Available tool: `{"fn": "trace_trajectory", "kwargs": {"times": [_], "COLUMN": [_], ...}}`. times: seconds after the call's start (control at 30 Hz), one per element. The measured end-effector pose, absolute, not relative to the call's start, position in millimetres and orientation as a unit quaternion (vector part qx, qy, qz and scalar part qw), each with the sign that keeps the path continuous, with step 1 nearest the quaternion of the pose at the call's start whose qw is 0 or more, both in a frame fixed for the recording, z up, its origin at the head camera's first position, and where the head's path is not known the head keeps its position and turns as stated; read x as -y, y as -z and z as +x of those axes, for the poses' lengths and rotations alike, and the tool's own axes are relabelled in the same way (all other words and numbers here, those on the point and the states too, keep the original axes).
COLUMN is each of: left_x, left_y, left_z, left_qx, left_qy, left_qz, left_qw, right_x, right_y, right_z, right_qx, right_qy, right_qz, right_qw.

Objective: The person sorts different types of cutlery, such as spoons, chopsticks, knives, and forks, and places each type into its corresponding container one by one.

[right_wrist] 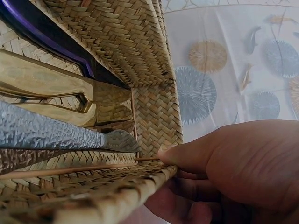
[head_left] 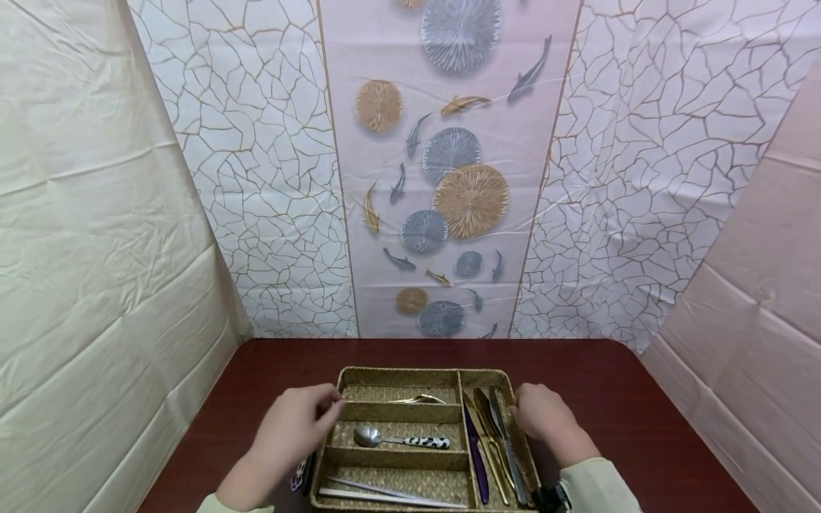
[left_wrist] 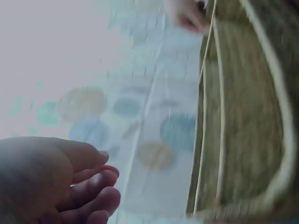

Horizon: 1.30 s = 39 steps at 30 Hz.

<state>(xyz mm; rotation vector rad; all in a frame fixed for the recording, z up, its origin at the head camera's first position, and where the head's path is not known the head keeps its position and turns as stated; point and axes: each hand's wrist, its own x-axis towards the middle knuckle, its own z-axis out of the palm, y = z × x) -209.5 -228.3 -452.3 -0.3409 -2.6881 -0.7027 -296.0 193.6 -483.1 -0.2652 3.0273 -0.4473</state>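
A woven cutlery tray (head_left: pixel 385 370) sits on the table in front of me. My right hand (head_left: pixel 545 413) grips its right rim, thumb on the inside and fingers beneath outside in the right wrist view. Beside the tray's far left corner is my left hand (head_left: pixel 295 424), its loosely curled fingers holding nothing and apart from the rim in the left wrist view. A spoon (head_left: pixel 423 442) with a black-and-white handle lies in the middle compartment, with chopsticks (head_left: pixel 391 496) in the nearest one. Gold cutlery (head_left: pixel 417 400) lies in the far compartment. Several knives, including a purple one (head_left: pixel 477 456) and a silver one (right_wrist: pixel 51 126), fill the right compartment.
The dark red table (head_left: pixel 282 363) ends at a patterned curtain (head_left: pixel 436 214) behind. Pale cloth (head_left: pixel 115 249) hangs along both sides. A pink-and-black object (head_left: pixel 298 476) lies left of the tray, partly behind the left forearm. A dark band (head_left: pixel 553 499) circles the right wrist.
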Motion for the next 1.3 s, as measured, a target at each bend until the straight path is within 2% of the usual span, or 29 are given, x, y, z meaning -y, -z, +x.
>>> {"fn": "trace_trajectory", "kwargs": {"times": [0.17, 0.53, 0.93, 1.3], "left_x": [259.0, 285.7, 281.7, 282.5], "left_y": [461.4, 515.6, 534.4, 539.8], "left_z": [-215.7, -226.1, -229.0, -228.0], "left_qx": [0.952, 0.976, 0.979, 0.977], "left_qy": [0.236, 0.201, 0.196, 0.202], "left_qz": [-0.062, -0.023, -0.040, -0.041], "left_qw": [0.184, 0.082, 0.024, 0.049], "right_x": [-192.4, -192.7, -193.0, -191.5], "right_y": [481.6, 480.8, 484.9, 483.9], "right_z": [-295.4, -293.7, -291.7, -291.1], "right_qx": [-0.985, -0.985, -0.984, -0.984], "right_qy": [0.141, 0.149, 0.158, 0.161], "right_qz": [-0.088, -0.083, -0.074, -0.077], "right_qw": [0.032, 0.038, 0.034, 0.029]}}
